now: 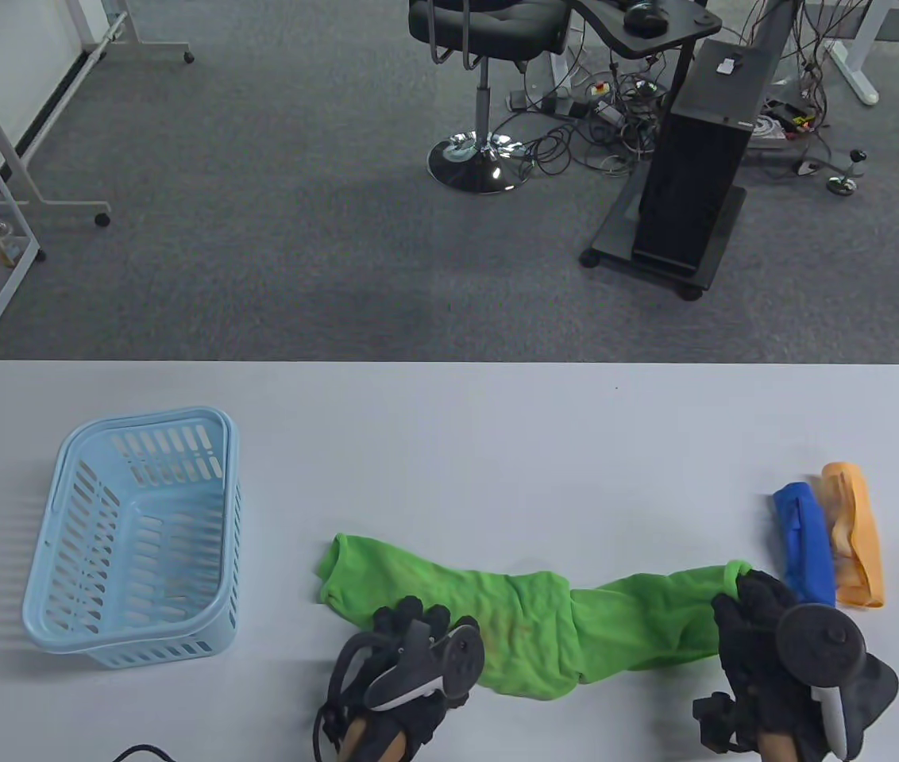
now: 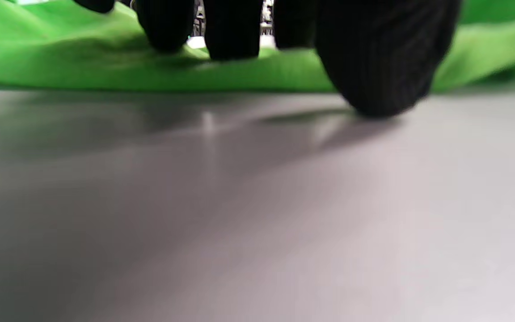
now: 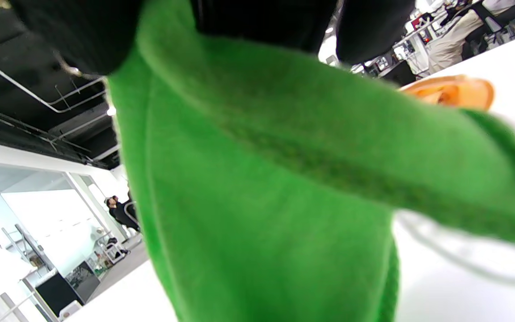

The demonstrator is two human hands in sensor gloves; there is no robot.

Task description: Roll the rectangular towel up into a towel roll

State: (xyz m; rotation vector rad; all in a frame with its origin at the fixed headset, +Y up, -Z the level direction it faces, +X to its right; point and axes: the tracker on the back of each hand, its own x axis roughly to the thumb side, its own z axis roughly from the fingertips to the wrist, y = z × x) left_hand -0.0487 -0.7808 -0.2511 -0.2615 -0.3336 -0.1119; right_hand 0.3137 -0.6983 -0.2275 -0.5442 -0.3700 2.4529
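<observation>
A green towel (image 1: 521, 611) lies crumpled in a long strip across the front of the table (image 1: 449, 429). My left hand (image 1: 410, 623) sits at the towel's near edge, left of its middle. In the left wrist view its fingertips (image 2: 233, 40) press down on the green towel (image 2: 61, 67), and the thumb (image 2: 378, 67) touches the bare table in front of it. My right hand (image 1: 739, 595) grips the towel's right end. Seen from the right wrist, the green towel (image 3: 262, 201) hangs lifted from those fingers.
A light blue slotted basket (image 1: 60, 627) stands at the left. A blue towel roll (image 1: 805, 548) and an orange towel roll (image 1: 858, 540) lie side by side just behind my right hand; the orange roll (image 3: 454, 91) also shows in the right wrist view.
</observation>
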